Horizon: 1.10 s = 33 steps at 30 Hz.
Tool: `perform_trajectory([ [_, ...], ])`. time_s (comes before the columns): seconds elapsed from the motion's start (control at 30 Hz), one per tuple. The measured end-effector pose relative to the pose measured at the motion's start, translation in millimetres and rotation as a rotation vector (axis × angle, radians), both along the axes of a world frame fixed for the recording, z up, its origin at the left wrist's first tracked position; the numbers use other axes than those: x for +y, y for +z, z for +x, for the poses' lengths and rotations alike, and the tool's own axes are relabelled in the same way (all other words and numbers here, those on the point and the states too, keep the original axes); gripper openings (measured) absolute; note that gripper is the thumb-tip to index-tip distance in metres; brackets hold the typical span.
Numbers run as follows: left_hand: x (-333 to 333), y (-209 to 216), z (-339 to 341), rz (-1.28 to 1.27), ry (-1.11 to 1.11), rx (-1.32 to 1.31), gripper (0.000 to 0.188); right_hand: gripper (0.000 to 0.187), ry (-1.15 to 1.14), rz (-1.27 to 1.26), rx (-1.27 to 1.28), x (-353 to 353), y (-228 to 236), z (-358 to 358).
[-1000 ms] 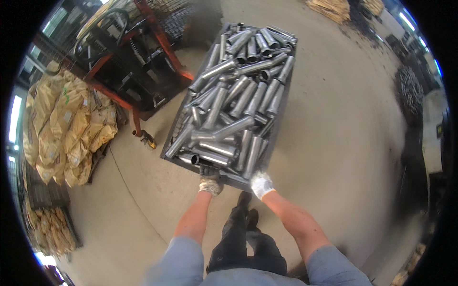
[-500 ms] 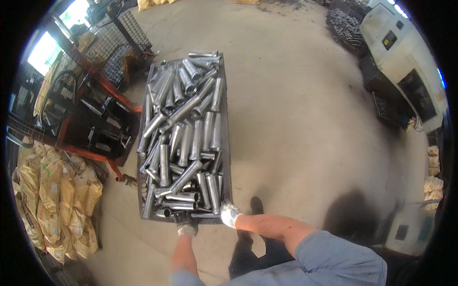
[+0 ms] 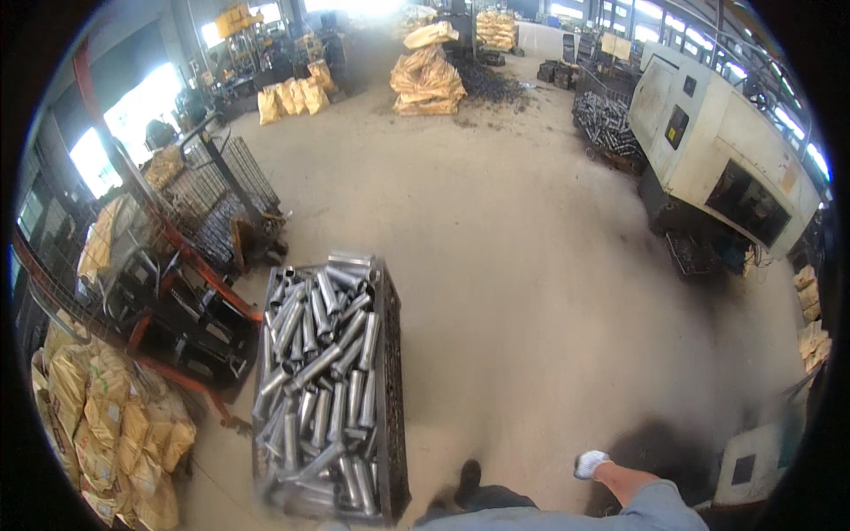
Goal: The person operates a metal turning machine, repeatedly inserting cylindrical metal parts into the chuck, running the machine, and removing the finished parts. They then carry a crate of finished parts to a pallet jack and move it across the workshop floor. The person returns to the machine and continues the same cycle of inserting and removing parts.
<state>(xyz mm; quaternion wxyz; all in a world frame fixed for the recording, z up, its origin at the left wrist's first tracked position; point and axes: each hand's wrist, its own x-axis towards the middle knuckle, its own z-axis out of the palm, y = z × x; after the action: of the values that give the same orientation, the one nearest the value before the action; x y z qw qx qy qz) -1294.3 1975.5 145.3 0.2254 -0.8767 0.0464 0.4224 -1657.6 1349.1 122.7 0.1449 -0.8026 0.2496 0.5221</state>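
Observation:
A long dark bin [image 3: 390, 398] stands at the lower left of centre, heaped with shiny metal tubes [image 3: 323, 363], several of them flared at one end. My right hand [image 3: 591, 465] wears a white glove and hangs over the floor, well to the right of the bin and apart from it. Its fingers are too small and blurred to make out, and no object shows in it. My left hand does not show. At the lower edge, the near end of the bin is blurred.
An orange-red lifting frame [image 3: 190, 372] is close on the bin's left, beside stacked tan sacks [image 3: 115, 425]. A white machine [image 3: 708, 150] stands at the right, with a bin of metal parts [image 3: 606, 124] beyond it. More sacks [image 3: 427, 81] are piled far ahead.
Both hands have come off the bin's near edge. The right hand has swung out to the right; the left has left the picture. The view has tilted up, so the bin appears lower.

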Motion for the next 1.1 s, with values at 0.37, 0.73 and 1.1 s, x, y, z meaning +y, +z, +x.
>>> perform_trajectory([
  [0.37, -278.7, 51.6, 109.3, -0.431, 0.372, -0.351, 0.048, 0.047, -0.17, 0.268, -0.438, -151.2, -43.9, 308.0],
  [0.73, -639.0, 6.3, 429.6, -0.794, 0.036, -0.005, 0.04, 0.045, -0.632, -0.135, 0.187, -391.5, -103.2, 278.6],
  [1.1, -853.7, -96.4, 735.7, -0.564, -0.059, 0.104, 0.042, 0.036, -0.603, 0.148, 0.165, -686.5, -207.5, 609.0],
])
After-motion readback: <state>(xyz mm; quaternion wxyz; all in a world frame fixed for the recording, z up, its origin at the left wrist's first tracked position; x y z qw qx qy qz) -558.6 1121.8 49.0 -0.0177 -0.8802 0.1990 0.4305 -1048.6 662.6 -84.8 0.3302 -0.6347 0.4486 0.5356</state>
